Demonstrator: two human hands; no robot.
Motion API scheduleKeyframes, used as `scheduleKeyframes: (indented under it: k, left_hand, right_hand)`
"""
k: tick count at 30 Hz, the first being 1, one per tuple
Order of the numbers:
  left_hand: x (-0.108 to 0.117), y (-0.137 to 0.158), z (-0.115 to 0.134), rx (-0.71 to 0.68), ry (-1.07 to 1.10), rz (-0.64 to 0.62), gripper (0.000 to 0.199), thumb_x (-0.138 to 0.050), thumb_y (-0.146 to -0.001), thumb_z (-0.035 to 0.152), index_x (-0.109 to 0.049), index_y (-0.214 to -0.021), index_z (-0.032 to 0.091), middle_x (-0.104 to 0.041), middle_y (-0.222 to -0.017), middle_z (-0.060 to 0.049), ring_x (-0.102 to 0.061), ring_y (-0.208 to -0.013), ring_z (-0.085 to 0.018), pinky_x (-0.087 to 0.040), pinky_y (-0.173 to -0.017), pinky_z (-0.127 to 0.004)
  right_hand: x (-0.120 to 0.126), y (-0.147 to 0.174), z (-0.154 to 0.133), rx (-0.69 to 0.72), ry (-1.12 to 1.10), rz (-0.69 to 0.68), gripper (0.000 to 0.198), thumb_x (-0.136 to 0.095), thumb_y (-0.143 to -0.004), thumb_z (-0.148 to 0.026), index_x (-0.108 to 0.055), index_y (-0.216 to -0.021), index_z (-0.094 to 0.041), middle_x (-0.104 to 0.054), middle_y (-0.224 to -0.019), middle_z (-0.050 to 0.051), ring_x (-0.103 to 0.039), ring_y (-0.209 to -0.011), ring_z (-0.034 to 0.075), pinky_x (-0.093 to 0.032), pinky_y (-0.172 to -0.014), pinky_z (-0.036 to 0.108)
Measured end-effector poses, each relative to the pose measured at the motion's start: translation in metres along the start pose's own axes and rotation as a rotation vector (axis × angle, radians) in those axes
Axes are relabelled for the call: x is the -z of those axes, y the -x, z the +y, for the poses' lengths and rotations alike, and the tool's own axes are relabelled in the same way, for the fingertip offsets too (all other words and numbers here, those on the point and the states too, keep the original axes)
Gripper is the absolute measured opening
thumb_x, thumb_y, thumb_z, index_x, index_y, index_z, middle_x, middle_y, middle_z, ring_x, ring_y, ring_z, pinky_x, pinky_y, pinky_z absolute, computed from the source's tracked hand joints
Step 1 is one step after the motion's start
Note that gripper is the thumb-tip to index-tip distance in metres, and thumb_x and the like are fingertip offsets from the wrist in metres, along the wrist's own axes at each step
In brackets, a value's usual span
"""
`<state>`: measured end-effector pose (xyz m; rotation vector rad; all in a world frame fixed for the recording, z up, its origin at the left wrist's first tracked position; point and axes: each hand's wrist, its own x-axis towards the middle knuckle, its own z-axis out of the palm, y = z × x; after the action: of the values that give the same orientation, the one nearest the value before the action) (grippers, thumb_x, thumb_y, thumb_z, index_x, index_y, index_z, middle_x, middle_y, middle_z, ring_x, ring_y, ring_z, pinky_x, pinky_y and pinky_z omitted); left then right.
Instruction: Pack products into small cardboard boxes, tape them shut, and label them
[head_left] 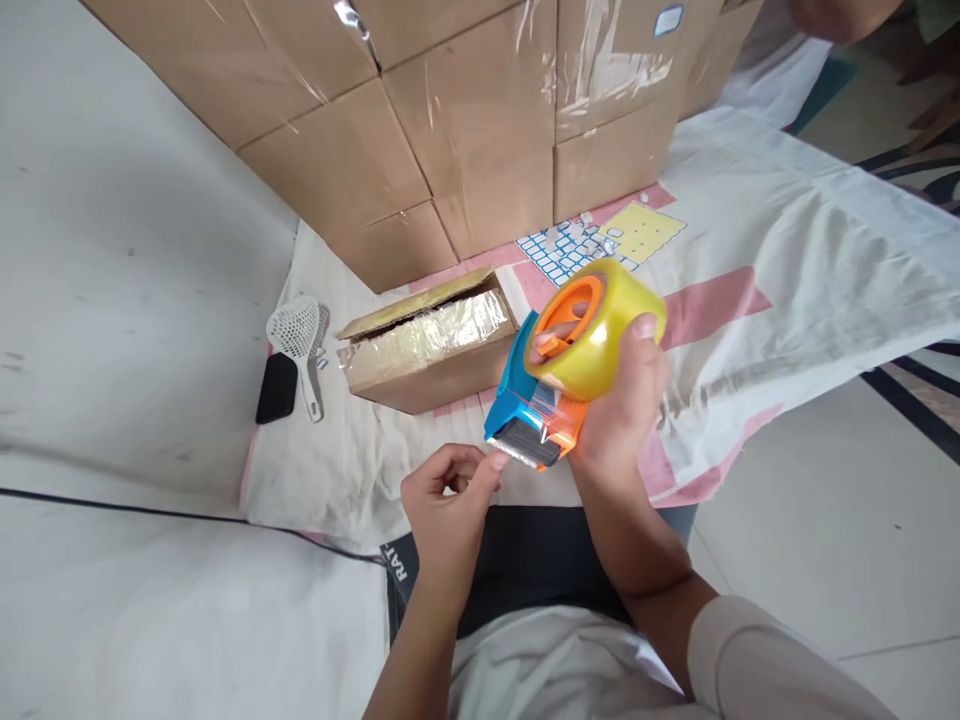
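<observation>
My right hand (622,400) is wrapped round a tape dispenser (517,415) with a blue and orange body and a serrated cutting edge. A large roll of yellowish packing tape (626,330) sits on its orange hub, and fingers show through the hub. My left hand (450,500) is closed in a pinch, its thumb tip right at the toothed edge. Whatever lies between those fingertips is too small to make out. Just beyond the hands a small cardboard box (435,365) rests on the cloth, with shiny tape along its upper edge and a gap under its top flap.
Stacked, taped cardboard boxes (480,140) form a wall at the back. A white slotted scoop (300,335) and a black flat object (277,388) lie at left, near the white wall (135,250). Patterned cloth (720,420) covers the surface. Part of another person shows at top right.
</observation>
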<state>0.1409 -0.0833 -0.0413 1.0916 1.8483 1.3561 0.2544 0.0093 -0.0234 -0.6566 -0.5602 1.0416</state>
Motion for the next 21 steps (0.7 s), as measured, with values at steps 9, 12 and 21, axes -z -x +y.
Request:
scheduleKeyframes:
  k: [9, 12, 21]
  left_hand:
    - [-0.002, 0.010, 0.003, -0.054, -0.012, 0.005, 0.025, -0.083, -0.068, 0.038, -0.068, -0.059, 0.020, -0.054, -0.049, 0.004, -0.043, -0.047, -0.010, -0.040, -0.047, -0.022]
    - [0.000, 0.012, 0.007, -0.077, -0.060, 0.022, 0.024, -0.082, -0.068, 0.037, -0.067, -0.059, 0.021, -0.056, -0.050, 0.004, -0.045, -0.047, -0.010, -0.038, -0.047, -0.022]
    - [0.009, 0.013, -0.001, -0.169, -0.115, 0.140, 0.030, -0.081, -0.071, 0.034, -0.059, -0.055, 0.020, -0.050, -0.046, 0.006, -0.041, -0.047, -0.008, -0.035, -0.047, -0.019]
  right_hand:
    - [0.006, 0.000, -0.004, -0.018, -0.091, -0.036, 0.038, -0.050, -0.103, -0.054, -0.073, -0.090, -0.026, -0.073, -0.108, 0.002, -0.071, -0.116, 0.024, -0.062, -0.096, 0.037]
    - [0.006, 0.001, -0.004, -0.048, -0.163, -0.047, 0.038, -0.049, -0.104, -0.052, -0.074, -0.092, -0.027, -0.073, -0.106, 0.001, -0.071, -0.114, 0.023, -0.063, -0.093, 0.037]
    - [0.004, 0.013, 0.000, -0.264, -0.235, -0.099, 0.045, -0.046, -0.100, -0.066, -0.069, -0.096, -0.028, -0.074, -0.083, 0.004, -0.076, -0.080, 0.024, -0.063, -0.075, 0.038]
